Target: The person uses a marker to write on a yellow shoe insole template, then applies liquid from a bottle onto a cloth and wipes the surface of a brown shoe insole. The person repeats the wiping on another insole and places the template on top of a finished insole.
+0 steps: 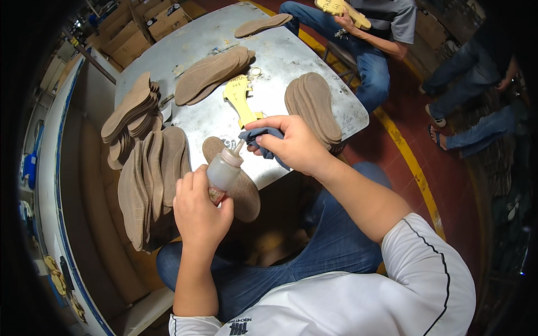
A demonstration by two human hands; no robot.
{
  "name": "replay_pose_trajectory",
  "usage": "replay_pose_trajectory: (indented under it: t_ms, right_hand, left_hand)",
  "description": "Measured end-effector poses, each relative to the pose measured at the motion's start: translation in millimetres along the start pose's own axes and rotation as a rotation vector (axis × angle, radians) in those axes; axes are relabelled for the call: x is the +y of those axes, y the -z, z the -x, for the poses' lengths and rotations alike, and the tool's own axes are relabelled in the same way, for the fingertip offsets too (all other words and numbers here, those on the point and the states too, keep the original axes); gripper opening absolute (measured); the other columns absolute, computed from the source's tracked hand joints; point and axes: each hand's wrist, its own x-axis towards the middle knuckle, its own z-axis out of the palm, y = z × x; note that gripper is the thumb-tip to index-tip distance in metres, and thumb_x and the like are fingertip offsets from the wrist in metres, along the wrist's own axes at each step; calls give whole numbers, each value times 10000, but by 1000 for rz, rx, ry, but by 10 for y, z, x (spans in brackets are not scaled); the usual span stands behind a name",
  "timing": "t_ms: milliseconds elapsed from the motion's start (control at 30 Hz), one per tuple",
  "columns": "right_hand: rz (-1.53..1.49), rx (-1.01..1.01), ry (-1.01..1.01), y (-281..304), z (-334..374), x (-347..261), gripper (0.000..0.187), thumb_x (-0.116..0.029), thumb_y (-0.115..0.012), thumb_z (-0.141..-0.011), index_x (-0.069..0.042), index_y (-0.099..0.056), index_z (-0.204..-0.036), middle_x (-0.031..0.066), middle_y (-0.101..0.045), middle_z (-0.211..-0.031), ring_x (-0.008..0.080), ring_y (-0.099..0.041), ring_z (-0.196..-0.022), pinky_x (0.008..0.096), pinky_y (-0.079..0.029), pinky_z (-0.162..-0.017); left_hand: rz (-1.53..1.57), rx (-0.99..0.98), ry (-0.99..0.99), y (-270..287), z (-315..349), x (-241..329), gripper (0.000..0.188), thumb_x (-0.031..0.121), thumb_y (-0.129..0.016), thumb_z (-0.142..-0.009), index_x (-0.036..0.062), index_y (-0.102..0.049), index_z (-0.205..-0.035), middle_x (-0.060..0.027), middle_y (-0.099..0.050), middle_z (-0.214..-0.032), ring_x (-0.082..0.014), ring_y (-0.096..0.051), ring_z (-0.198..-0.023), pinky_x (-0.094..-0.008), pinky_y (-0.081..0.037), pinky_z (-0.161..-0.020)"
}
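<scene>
My left hand [199, 210] is closed round a translucent squeeze bottle [224, 171] with a narrow nozzle, tilted up and to the right. My right hand [294, 145] pinches a dark blue-grey cloth [268, 136] close to the nozzle tip; whether cloth and nozzle touch, I cannot tell. Below the bottle lies a brown insole [245, 196], partly hidden by the bottle and my left hand, reaching past the table's near edge. Just beyond my right fingers, a yellow sole-shaped template [238, 95] with side tabs and handwriting lies on the metal table.
Stacks of brown insoles stand on the metal table [185, 45]: near left [154, 179], far left [131, 109], middle [213, 75] and right [314, 106]. Across the table sits a person [364, 45] holding another yellow template [342, 12]. Cardboard boxes [131, 33] stand behind; other people's legs [465, 84] show at right.
</scene>
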Motion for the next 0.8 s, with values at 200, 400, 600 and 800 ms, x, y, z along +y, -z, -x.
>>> replay_pose_trajectory:
  t_ms: [200, 400, 600, 800]
  right_hand:
    - [-50, -27, -63, -71, -8, 130, 336, 47, -672, -1119, 83, -768, -1439, 182, -847, -1246, 196, -858, -1064, 322, -693, -962]
    - [-296, -34, -196, -79, -17, 194, 320, 24, -689, -1121, 75, -771, -1426, 163, -840, -1223, 197, -855, -1048, 317, -699, -936]
    - [-247, -42, -194, -98, -46, 288, 302, 5, -710, -1119, 59, -788, -1406, 142, -848, -1154, 157, -816, -964, 314, -693, -882]
    - [-263, -30, -215, -114, -60, 386, 289, -1, -739, -1109, 47, -808, -1386, 120, -853, -1139, 137, -802, -950, 303, -681, -869]
  left_hand:
    - [-119, -40, 29, 88, 15, 33, 649, 104, -864, -788, 41, -716, -1417, -147, -703, -1175, -397, -693, -1128, -548, -563, -922]
    - [-209, -71, 60, 192, 24, 101, 647, 87, -860, -779, 51, -732, -1411, -129, -701, -1133, -379, -688, -1094, -534, -543, -874]
    - [-303, -79, 48, 267, -2, 158, 625, 75, -868, -780, 65, -750, -1393, -117, -707, -1121, -364, -688, -1109, -515, -535, -880]
    - [-365, -109, 53, 322, -29, 215, 614, 61, -876, -788, 75, -758, -1390, -107, -716, -1127, -359, -694, -1141, -522, -537, -889]
